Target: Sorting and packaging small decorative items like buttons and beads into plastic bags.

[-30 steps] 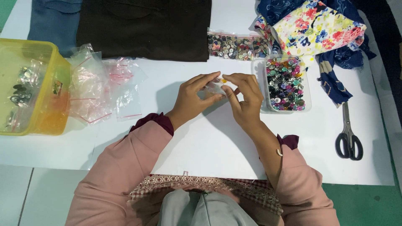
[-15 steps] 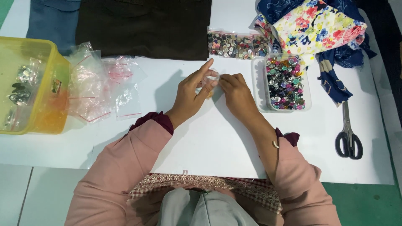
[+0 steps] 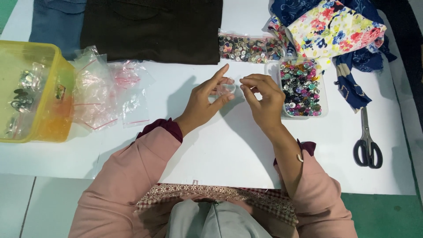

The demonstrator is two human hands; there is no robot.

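While your two hands hover above the white table [image 3: 211,145], a small clear plastic bag [image 3: 224,89] sits pinched between them: left hand [image 3: 205,100] grips its edge with thumb and curled fingers, index finger sticking up, and right hand [image 3: 263,99] is bunched closed at the bag's other side, fingertips together, possibly on something tiny, too small to tell. The bag looks empty or nearly so, can't confirm. Judging by layout, bagging is partly along: one filled bag of buttons [image 3: 250,47] lies flat just beyond your hands, the clear tub of mixed buttons [image 3: 302,87] just right of your right hand looks well stocked, and a loose pile of empty zip bags [image 3: 108,90] waits to your left, so plenty looks left. Further out: yellow bin [image 3: 31,92] with metal bits at far left, dark brown cloth [image 3: 152,28] and blue denim [image 3: 57,22] along the top edge, floral fabric [image 3: 335,28] top right, black-handled scissors [image 3: 366,143] at right, well apart. Nothing blocks the reach from tub to bag.
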